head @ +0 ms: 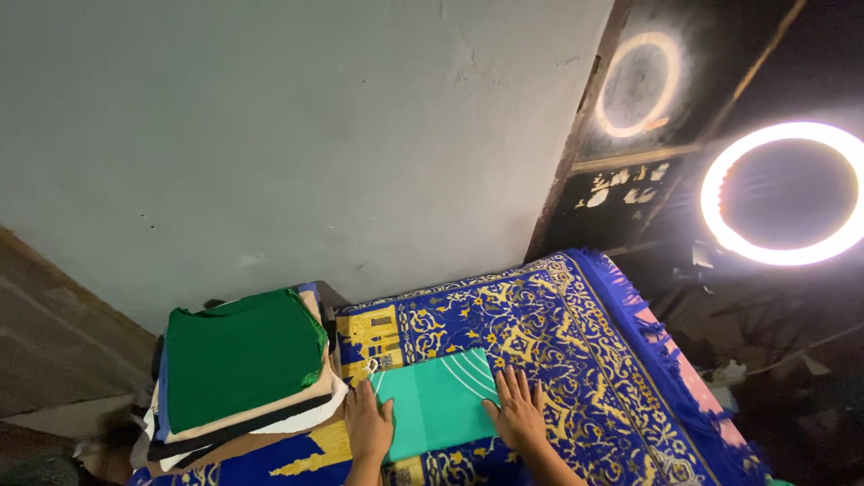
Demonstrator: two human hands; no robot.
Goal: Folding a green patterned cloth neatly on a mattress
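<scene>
On rug, near centre: folded teal cloth (438,401) lies flat on blue-and-gold rug (558,351).
Left hand (368,425): released, palm flat on cloth's left edge.
Right hand (516,409): released, fingers spread on right edge.
Open room: bare rug right and far.
Obstruction: stack of folded clothes (238,369), green on top, close left.
Surroundings: grey wall (297,135) far; lit ring light (781,193) right.

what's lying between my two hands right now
In the head view, a folded teal cloth lies flat on the blue patterned rug between the left hand and the right hand, which press its side edges.
</scene>
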